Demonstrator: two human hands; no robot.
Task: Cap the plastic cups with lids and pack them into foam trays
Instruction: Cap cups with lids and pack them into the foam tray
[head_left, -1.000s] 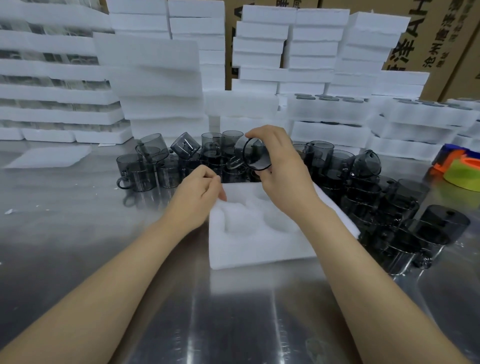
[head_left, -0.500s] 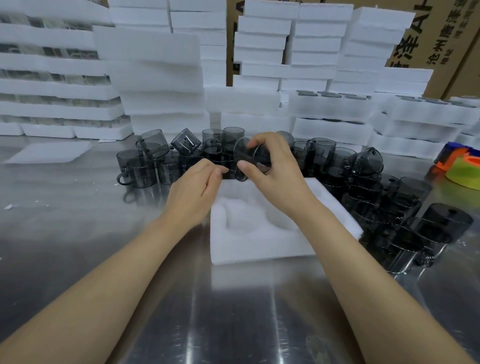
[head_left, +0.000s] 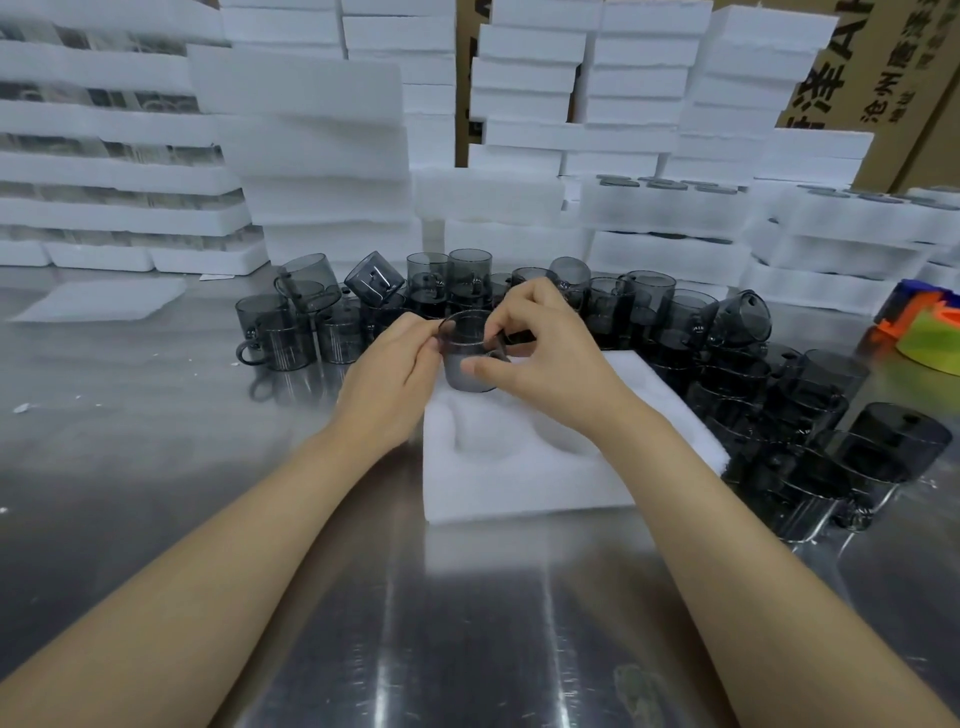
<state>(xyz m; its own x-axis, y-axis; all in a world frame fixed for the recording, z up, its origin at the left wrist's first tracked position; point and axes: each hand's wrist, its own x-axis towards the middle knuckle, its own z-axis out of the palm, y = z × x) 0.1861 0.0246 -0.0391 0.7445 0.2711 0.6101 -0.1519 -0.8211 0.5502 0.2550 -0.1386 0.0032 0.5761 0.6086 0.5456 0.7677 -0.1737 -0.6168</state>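
Observation:
A smoky grey plastic cup (head_left: 467, 358) stands upright over the far left part of a white foam tray (head_left: 524, 483). My left hand (head_left: 389, 379) grips its left side at the rim. My right hand (head_left: 545, 348) holds its right side, thumb low on the wall and fingers curled over the rim and handle. The tray's round pockets nearest me hold nothing. I cannot tell whether the cup sits in a pocket or hangs just above it. No lid shows on it.
Several loose grey cups (head_left: 291, 332) crowd behind the tray, and more cups (head_left: 810, 415) lie to its right. Stacks of white foam trays (head_left: 322, 156) wall off the back. A coloured tape dispenser (head_left: 924, 327) sits far right. The steel table (head_left: 156, 467) stretches left and toward me.
My right hand has brought the cup down from a tilted pose above the pile and turned it upright over the tray. My left hand has moved from the tray's corner onto the cup.

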